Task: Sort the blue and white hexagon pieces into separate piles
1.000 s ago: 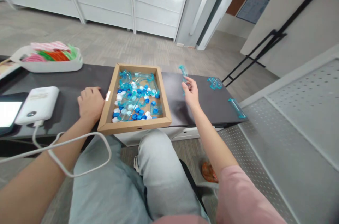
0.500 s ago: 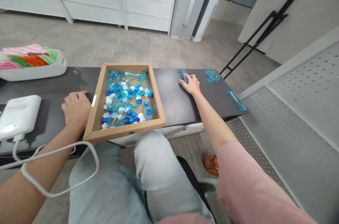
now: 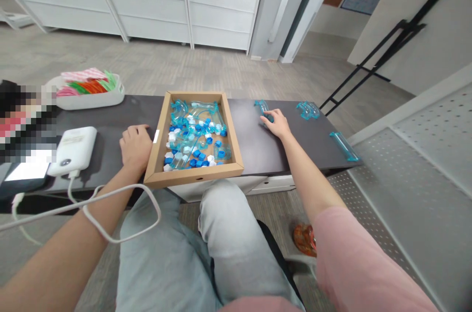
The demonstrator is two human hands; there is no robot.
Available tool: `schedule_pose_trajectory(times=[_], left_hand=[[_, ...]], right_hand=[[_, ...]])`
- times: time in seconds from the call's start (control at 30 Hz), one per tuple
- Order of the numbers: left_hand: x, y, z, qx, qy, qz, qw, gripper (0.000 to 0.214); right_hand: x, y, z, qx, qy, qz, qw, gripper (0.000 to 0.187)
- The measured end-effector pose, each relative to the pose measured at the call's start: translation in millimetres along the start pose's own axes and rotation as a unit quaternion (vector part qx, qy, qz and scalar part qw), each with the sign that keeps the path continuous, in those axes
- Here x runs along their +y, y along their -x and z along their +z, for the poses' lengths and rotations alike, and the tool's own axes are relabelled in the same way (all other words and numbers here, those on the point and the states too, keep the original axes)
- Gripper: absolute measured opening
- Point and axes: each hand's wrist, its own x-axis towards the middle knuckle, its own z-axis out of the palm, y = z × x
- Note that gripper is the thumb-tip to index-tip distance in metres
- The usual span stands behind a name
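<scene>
My right hand is at the right part of the dark table, with thumb and fingers around the near end of a curved clear-blue plastic track piece. The fingers cover part of that piece, which lies on the table. My left hand rests on the table, fingers loosely spread and nothing in them, against the left side of a cardboard box. Inside the box are clear-blue track pieces and many small blue and white blocks.
Curved clear-blue pieces and a straight clear-blue channel lie farther right. At left are a white basket of colourful sticks and a white power bank. Its white cable loops over my left forearm. A perforated panel stands at right.
The view has swung left, so everything appears shifted right. Under my right hand the curved piece has turned slightly, and my fingers are now at its near end. My left hand stays put.
</scene>
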Motion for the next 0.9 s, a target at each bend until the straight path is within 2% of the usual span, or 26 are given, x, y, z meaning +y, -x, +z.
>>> schedule_pose_trajectory(times=[0.4,0.77,0.9], left_hand=[[3,2,0.4,0.007,0.005,0.001,1.0,0.062],[6,3,1.7,0.029,0.021,-0.004,0.999,0.062],[7,3,1.3,0.032,0.02,-0.001,0.999,0.062]], right_hand=[[4,-3,1,-0.022,0.037,0.014,0.999,0.065],[-2,-2,-3,-0.029,0.055,0.011,0.998,0.069],[-10,5,-7,0.009,0.06,0.009,0.998,0.071]])
